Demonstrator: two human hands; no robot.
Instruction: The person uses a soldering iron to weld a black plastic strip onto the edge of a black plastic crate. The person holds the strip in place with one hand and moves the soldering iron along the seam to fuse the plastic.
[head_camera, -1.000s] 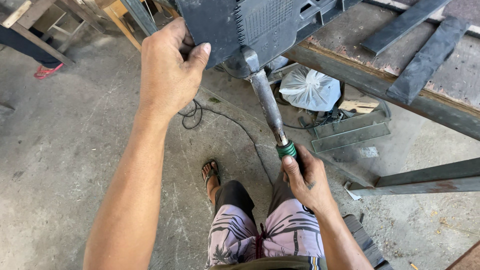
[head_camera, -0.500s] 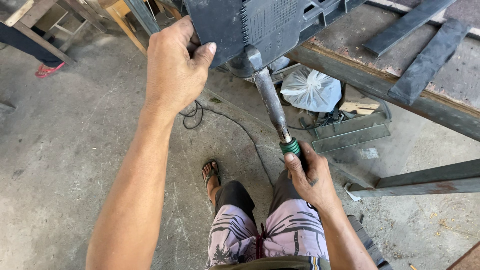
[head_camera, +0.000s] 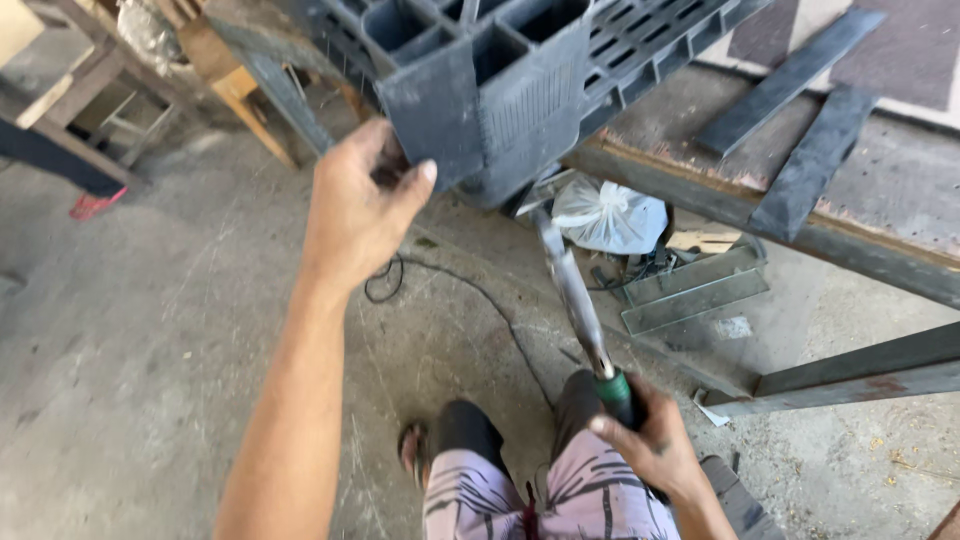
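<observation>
A dark grey plastic pallet (head_camera: 500, 90) with open square cells juts over the edge of a workbench. My left hand (head_camera: 355, 205) grips its near corner from the left side. My right hand (head_camera: 650, 450) is closed on the green and black handle of a long metal hot-air tool (head_camera: 572, 290). The tool's nozzle points up and touches the underside of the pallet's corner block. My knees and patterned shorts (head_camera: 560, 500) show at the bottom, with one sandalled foot (head_camera: 410, 450) on the concrete floor.
A rusty steel workbench (head_camera: 800, 200) carries two dark flat bars (head_camera: 800, 170). Under it lie a white plastic bag (head_camera: 610, 215), grey metal channels (head_camera: 690, 290) and a black cable (head_camera: 470, 290). Wooden stools (head_camera: 150, 90) stand at the upper left. A steel beam (head_camera: 850, 375) crosses at right.
My view has shifted lower, so the pallet looms larger. My left hand slid lower on the pallet corner, and my right hand with the tool moved a little to the right and down.
</observation>
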